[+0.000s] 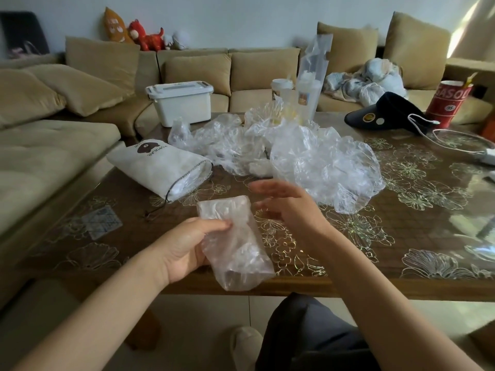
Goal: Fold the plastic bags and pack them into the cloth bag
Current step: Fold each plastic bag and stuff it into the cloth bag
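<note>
While our left hand (187, 247) pinches the folded plastic bag (235, 245) over the near edge of the table (348, 266), our right hand (289, 207) hovers beside it, fingers loose, holding nothing. The drawstring cloth bag (160, 167) lies at eleven o'clock, the crumpled plastic bags (308, 156) at one.

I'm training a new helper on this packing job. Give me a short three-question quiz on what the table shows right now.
1. True or false: the left hand grips the folded plastic bag.
2. The cloth bag is: A) standing upright, B) lying on its side with its mouth open, C) hanging from a hook.
3. Fill in: the right hand holds ____.
Key: 1 true; 2 B; 3 nothing.
</note>
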